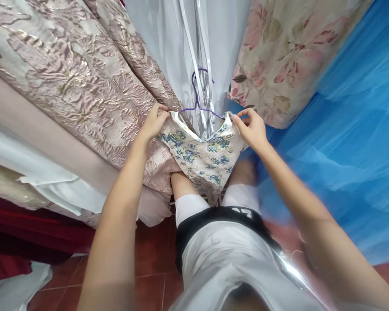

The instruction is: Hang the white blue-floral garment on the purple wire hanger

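A pale floral garment (207, 155) with blue and yellow flowers and a V neckline hangs on a purple hanger (197, 97) in front of my legs. At its left shoulder edge, my left hand (155, 123) is closed with the fabric pinched between thumb and fingers. My right hand (250, 125) pinches the opposite shoulder in the same way. The hanger's arms run inside the neckline, and its hook points up beside several white hangers (194, 47).
Pink brocade fabric (84, 77) hangs on the left, beside white cloth. On the right are a floral cloth (278, 56) and blue tulle (350, 160). Dark red fabric (35, 224) lies at lower left, above the red tiled floor (149, 268).
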`<state>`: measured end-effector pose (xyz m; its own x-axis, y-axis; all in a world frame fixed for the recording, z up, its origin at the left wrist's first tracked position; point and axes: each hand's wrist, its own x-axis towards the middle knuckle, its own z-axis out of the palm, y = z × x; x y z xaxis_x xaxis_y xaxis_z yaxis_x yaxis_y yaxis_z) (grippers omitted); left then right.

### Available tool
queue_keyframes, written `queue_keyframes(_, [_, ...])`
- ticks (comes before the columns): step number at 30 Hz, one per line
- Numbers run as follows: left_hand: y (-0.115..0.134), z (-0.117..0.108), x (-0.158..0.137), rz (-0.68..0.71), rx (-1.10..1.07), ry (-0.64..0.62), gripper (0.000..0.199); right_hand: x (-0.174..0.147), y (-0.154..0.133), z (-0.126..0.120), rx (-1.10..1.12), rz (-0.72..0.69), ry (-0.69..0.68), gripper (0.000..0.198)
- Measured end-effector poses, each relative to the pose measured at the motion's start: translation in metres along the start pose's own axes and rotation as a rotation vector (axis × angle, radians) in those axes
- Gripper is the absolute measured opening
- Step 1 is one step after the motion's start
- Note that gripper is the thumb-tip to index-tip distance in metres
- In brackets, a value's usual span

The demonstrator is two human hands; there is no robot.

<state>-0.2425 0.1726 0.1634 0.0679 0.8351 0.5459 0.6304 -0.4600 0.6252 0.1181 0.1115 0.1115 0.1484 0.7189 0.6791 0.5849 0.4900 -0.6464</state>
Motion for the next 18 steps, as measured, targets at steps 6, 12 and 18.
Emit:
queue_keyframes(6, [0.024, -0.013, -0.041, 0.104, 0.004, -0.053, 0.027, -0.003, 0.008, -0.024, 0.032, -0.105, 0.004, 0.044])
queue_keyframes(12, [0.028, -0.015, -0.070, 0.170, 0.028, 0.115, 0.034, 0.020, -0.032, -0.029, 0.041, -0.099, -0.069, 0.044])
queue_keyframes(18, [0.000, 0.006, -0.080, 0.164, 0.142, 0.457, 0.028, 0.007, -0.063, -0.031, 0.053, -0.051, -0.166, 0.047])
